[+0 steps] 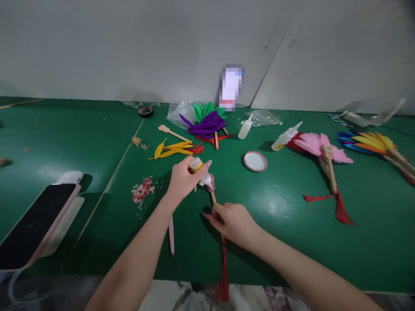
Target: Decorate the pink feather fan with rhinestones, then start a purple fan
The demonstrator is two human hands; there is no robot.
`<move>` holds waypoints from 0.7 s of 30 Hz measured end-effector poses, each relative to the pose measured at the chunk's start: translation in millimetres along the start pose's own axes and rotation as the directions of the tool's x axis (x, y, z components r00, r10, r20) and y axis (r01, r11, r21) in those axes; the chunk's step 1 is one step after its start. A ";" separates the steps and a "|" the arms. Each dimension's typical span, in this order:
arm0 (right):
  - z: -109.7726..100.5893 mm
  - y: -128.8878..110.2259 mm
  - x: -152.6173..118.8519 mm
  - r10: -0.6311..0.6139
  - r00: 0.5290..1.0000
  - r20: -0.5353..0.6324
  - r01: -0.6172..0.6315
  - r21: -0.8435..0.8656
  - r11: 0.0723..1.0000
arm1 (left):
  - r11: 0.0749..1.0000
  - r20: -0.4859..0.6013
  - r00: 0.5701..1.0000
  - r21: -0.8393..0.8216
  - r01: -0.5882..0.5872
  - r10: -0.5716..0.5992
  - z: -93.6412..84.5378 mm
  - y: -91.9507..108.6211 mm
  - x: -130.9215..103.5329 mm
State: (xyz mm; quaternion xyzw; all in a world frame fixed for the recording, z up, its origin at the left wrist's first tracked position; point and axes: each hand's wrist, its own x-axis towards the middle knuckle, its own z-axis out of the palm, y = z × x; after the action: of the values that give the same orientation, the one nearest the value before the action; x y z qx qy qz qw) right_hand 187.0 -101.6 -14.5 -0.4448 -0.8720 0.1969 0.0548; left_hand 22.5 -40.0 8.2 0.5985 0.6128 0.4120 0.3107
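The green table (266,242) carries purple feathers (207,124) at upper centre of the frame. At right there lie pink feathers (313,144), and at lower left of centre, red and white scraps (142,190).

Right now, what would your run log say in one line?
left hand: holds bottle at stick's far end | right hand: grips stick, red tassel at near end | nearby: lid, yellow feathers

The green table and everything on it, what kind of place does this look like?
Probably a craft workshop: purple feathers and pink feathers on wooden handles, a squeeze bottle standing by, and a little heap of red and white scraps.
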 end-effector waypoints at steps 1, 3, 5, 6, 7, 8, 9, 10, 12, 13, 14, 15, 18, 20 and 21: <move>0.0 0.1 -0.1 0.001 1.000 0.001 -0.001 -0.004 1.000 | 1.000 0.005 1.000 0.004 0.003 -0.003 0.0 -0.3 0.0; 0.3 0.5 -0.2 0.001 1.000 0.001 -0.001 -0.012 1.000 | 1.000 -0.029 1.000 -0.008 0.005 -0.005 -0.2 -1.2 0.4; 1.0 1.2 -0.4 -0.005 1.000 -0.006 0.005 -0.014 1.000 | 1.000 -0.075 0.997 -0.013 0.004 -0.005 -0.8 -1.9 1.1; 1.5 1.5 -0.4 -0.011 1.000 -0.012 0.011 -0.013 1.000 | 1.000 -0.071 0.997 -0.005 0.004 -0.004 -1.2 -2.0 1.5; 1.9 1.8 -0.5 -0.016 1.000 -0.019 0.016 -0.009 1.000 | 1.000 -0.050 0.999 0.007 0.003 -0.003 -1.6 -2.0 1.8; 2.3 1.9 -0.6 -0.021 0.999 -0.027 0.021 -0.005 1.000 | 1.000 -0.032 0.999 0.018 0.004 -0.003 -1.9 -1.9 1.9; 2.6 2.0 -0.7 -0.024 0.999 -0.034 0.024 -0.002 1.000 | 1.000 -0.027 1.000 0.023 0.004 -0.003 -2.1 -1.8 1.9; 2.8 1.9 -0.9 -0.024 0.999 -0.039 0.024 -0.001 1.000 | 1.000 -0.038 0.999 0.024 0.005 -0.004 -2.2 -1.8 1.8; 2.8 1.5 -1.3 -0.021 0.999 -0.041 0.021 -0.006 1.000 | 1.000 -0.083 0.997 0.020 0.007 -0.006 -2.2 -2.3 1.5; 2.6 1.3 -1.6 -0.019 0.999 -0.041 0.018 -0.010 1.000 | 1.000 -0.087 0.996 0.022 0.010 -0.008 -2.2 -2.8 1.4; 2.5 1.1 -1.7 -0.018 0.999 -0.040 0.018 -0.013 1.000 | 1.000 -0.074 0.997 0.028 0.012 -0.010 -2.3 -3.4 1.5; 2.3 0.9 -1.8 -0.018 0.999 -0.039 0.018 -0.015 1.000 | 0.999 -0.054 0.998 0.033 0.015 -0.013 -2.6 -4.2 2.0; 2.0 0.8 -1.4 -0.018 0.999 -0.030 0.018 -0.017 1.000 | 0.999 -0.130 0.990 -0.006 0.047 -0.047 -5.0 -6.8 5.9; 1.7 0.7 -0.9 -0.016 1.000 -0.022 0.016 -0.017 1.000 | 0.982 -0.246 0.961 -0.165 0.088 -0.127 -8.0 -7.9 9.7; 1.3 0.5 -0.6 -0.014 1.000 -0.018 0.014 -0.017 1.000 | 0.958 -0.273 0.946 -0.270 0.099 -0.175 -9.6 -8.0 11.3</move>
State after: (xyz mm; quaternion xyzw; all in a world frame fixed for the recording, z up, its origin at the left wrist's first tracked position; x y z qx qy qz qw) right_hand 187.4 -102.3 -15.9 -0.4409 -0.8761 0.1852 0.0606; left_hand 9.3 -29.7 6.9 0.4417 0.6351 0.5481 0.3180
